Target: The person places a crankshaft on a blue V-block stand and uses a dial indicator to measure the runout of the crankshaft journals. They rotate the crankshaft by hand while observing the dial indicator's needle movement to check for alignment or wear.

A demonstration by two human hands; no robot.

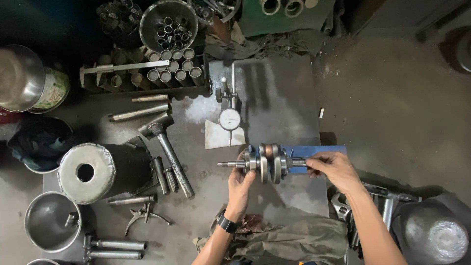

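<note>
A steel crankshaft (267,163) lies sideways over a blue stand (319,152) on the dark metal bench (284,98). My left hand (240,189) grips its left end from below, near the threaded shaft. My right hand (332,169) pinches the right shaft end. A dial gauge (229,119) on an upright post stands just behind the crankshaft, over a white sheet (216,137).
A hammer (167,147) and steel rods lie left of the gauge. A large steel cylinder (98,172) sits at the left. Short tubes fill a rack (171,68) and a bowl (169,24) at the back. A cloth (289,240) lies at the front, a wrench (343,208) at the right.
</note>
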